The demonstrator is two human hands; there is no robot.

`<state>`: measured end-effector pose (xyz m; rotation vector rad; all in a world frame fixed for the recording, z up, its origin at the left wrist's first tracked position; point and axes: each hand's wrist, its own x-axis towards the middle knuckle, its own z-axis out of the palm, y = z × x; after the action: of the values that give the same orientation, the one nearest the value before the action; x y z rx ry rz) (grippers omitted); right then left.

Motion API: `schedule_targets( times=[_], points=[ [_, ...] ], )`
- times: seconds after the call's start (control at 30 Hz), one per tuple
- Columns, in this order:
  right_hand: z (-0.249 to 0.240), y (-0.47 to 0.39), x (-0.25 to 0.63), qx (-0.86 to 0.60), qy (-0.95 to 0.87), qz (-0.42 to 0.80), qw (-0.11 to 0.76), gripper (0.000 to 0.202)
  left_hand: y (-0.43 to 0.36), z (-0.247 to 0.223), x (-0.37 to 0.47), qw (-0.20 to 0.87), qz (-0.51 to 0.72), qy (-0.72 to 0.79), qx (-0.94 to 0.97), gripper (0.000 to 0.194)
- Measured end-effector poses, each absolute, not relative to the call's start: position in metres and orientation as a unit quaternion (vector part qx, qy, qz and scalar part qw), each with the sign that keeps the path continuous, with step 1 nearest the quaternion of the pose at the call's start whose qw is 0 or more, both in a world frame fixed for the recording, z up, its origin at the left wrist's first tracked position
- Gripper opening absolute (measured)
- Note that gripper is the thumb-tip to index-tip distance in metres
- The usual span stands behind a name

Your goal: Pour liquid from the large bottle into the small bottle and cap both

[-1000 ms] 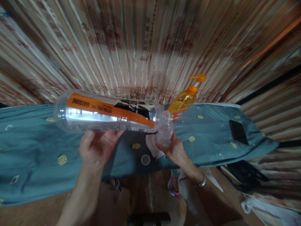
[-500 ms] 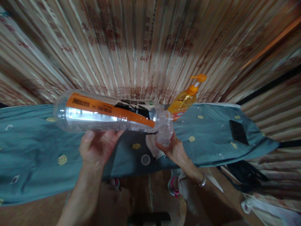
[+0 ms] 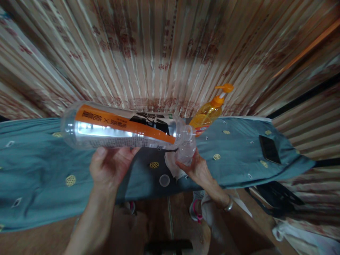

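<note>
My left hand (image 3: 111,164) grips a large clear plastic bottle (image 3: 124,125) from below; some of its fingers are hidden behind it. The bottle lies nearly level, with an orange and silver label and its neck pointing right. In my right hand (image 3: 196,166) is a small clear plastic cup (image 3: 186,150), its fingers wrapped round the side. The bottle's mouth is at the cup's rim; whether they touch I cannot tell. Just behind the cup stands an orange pump bottle (image 3: 207,115) of yellow-orange liquid. A white cloth or tissue (image 3: 172,165) lies below the cup, beside a round clear lid (image 3: 164,180).
A teal cloth with pineapple prints covers the long narrow table (image 3: 236,156). A dark phone-like slab (image 3: 269,149) rests toward its right end. Pleated curtains (image 3: 164,49) hang behind. A black bag (image 3: 276,198) is below the table's right side.
</note>
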<state>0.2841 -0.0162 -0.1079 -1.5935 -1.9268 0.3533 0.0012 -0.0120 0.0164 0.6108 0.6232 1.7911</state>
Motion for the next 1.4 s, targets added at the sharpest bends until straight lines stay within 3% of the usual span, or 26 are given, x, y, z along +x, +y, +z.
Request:
schedule_targets(
  times=[0.97,1.4],
  points=[
    [-0.1082,-0.0167,0.2838,-0.6,-0.726,0.135,0.307,0.1,-0.0134,0.0182,0.0011,0.546,0.747,0.265,0.27,0.067],
    [-0.1061,-0.0176,0.2825,-0.607,-0.723,0.131,0.302,0.095,-0.013,0.02,0.0035,0.536,0.752,0.283,0.26,0.081]
  ],
)
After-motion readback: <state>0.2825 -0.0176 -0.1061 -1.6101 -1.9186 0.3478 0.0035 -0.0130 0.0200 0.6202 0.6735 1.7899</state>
